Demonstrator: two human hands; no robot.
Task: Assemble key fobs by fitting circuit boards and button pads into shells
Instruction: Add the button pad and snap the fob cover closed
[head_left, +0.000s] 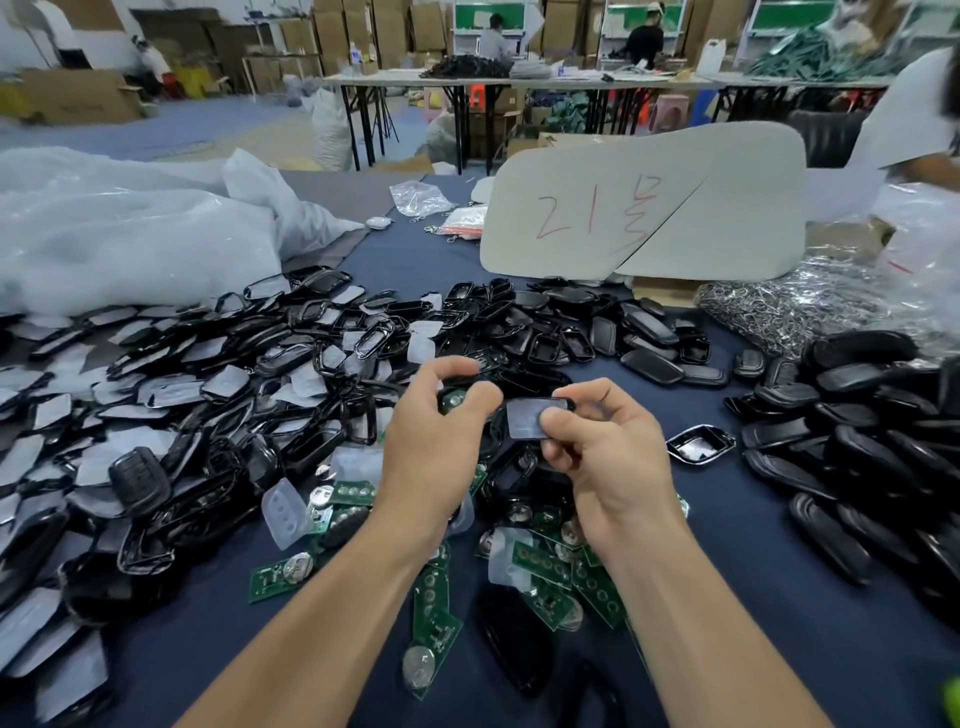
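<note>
My left hand (434, 441) is raised over the table's middle and pinches a small green circuit board (454, 401) between thumb and fingers. Just to its right, my right hand (597, 447) pinches a black shell with a grey film-covered face (527, 418). The two parts are close together, almost touching. Loose green circuit boards (550, 564) with coin cells lie on the dark blue cloth below my hands. A translucent button pad (283, 512) lies left of my left forearm.
A wide heap of black film-covered shell frames (208, 374) fills the left. Black back covers (857, 431) pile up at the right, more (623, 332) behind my hands. A grey board with red writing (644, 208) stands behind. White plastic bags (130, 228) lie far left, metal key rings (779, 306) far right.
</note>
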